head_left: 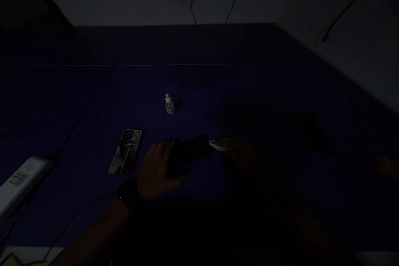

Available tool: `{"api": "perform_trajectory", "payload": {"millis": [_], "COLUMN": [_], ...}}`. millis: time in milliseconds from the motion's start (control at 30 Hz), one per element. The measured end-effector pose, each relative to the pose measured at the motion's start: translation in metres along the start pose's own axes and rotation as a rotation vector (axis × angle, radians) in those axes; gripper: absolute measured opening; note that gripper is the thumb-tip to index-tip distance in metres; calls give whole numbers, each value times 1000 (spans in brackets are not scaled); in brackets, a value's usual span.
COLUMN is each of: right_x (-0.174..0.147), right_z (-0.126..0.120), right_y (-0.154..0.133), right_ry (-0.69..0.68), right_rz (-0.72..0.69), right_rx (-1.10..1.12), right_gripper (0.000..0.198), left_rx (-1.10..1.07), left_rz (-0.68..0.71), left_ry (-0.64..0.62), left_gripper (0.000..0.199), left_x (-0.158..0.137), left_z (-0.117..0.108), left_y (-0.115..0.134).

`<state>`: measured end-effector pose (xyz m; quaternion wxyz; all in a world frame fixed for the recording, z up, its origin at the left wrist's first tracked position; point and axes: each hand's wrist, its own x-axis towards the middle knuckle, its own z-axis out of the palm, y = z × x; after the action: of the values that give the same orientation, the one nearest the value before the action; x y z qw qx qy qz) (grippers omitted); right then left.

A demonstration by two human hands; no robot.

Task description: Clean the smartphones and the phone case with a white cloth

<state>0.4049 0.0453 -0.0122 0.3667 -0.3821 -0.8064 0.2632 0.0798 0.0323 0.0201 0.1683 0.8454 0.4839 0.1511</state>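
The scene is very dark. My left hand [157, 170], with a dark watch [128, 192] on its wrist, grips the near-left end of a black smartphone [193, 149] lying just over the blue surface. At the phone's far-right end, my right hand [238, 151] pinches a folded white cloth or tissue [218, 146], which touches or nearly touches the phone's edge. Left of my left hand lies a patterned phone case [126, 151] with a camera cutout. A small dropper bottle [169, 105] with a white cap stands upright beyond the phone.
A white box [23, 183] lies at the left edge. Another person's hand [386, 167] shows at the far right, near a dark flat object [312, 132] that I cannot make out. Cables [192, 2] hang on the back wall, and seams cross the blue surface [199, 83].
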Motion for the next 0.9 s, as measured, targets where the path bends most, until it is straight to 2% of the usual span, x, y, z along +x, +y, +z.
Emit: {"api": "perform_trajectory", "payload": {"millis": [100, 200, 300, 400, 500, 600, 733, 833, 900], "right_x": [7, 11, 9, 3, 0, 1, 11, 20, 22], "right_z": [-7, -8, 5, 22, 29, 25, 18, 19, 19], "right_y": [-1, -2, -1, 2, 6, 7, -3, -10, -11], "right_ry": [5, -105, -241, -295, -273, -251, -275, -207, -145], "right_rz": [-24, -113, -189, -180, -137, -111, -172, -213, -182], "right_rx": [17, -33, -120, -158, -185, -211, -210, -242, -276], "right_gripper": [34, 30, 26, 28, 28, 29, 23, 26, 27], "left_rx": [0, -81, -110, -95, -88, -99, -107, -107, -106], "left_rz": [1, 107, 152, 124, 103, 90, 95, 105, 96], "left_ry": [-16, -67, -69, -57, -49, -34, -29, -36, -29], "left_gripper": [76, 66, 73, 82, 77, 73, 72, 71, 70], "left_x": [6, 13, 18, 19, 19, 18, 18, 18, 17], "left_z": [6, 3, 1, 4, 8, 8, 7, 7, 7], "left_y": [-5, -17, -25, -26, -25, -24, -25, -25, -25]}}
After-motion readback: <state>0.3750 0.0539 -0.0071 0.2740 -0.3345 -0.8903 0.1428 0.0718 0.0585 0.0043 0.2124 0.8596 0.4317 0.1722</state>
